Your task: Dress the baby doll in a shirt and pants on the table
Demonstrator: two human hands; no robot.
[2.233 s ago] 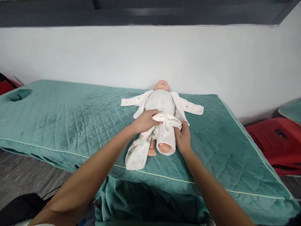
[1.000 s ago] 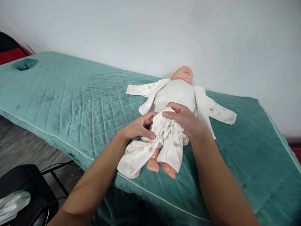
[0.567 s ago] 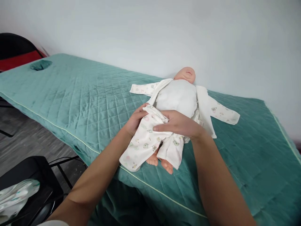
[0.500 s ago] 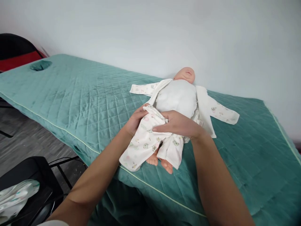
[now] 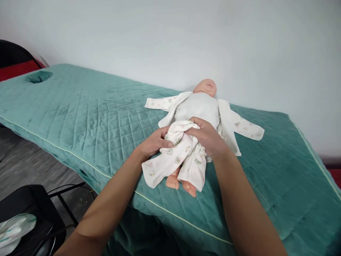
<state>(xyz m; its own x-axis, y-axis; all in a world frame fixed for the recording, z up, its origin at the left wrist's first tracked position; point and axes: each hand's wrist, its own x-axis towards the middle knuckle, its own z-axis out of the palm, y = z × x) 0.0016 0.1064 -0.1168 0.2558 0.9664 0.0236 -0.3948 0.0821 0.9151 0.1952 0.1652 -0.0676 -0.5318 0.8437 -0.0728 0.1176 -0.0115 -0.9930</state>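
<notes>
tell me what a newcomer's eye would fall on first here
Probably the doll, face up on the green bed by the white wall, its jacket open. Then the left hand and right hand, both gripping patterned white trousers at its legs. At lower left, a white bundle sits on a black chair.

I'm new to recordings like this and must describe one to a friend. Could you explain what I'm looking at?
There is no machine here: a person works with two bare hands. The view comes from one camera worn on that person's head, looking forward and down. A doll lies on its back on a green quilted cover. Its white jacket is open, sleeves spread wide. The left hand and right hand hold printed white trousers, partly bunched up, over the doll's legs. Its bare feet show below the cloth.
</notes>
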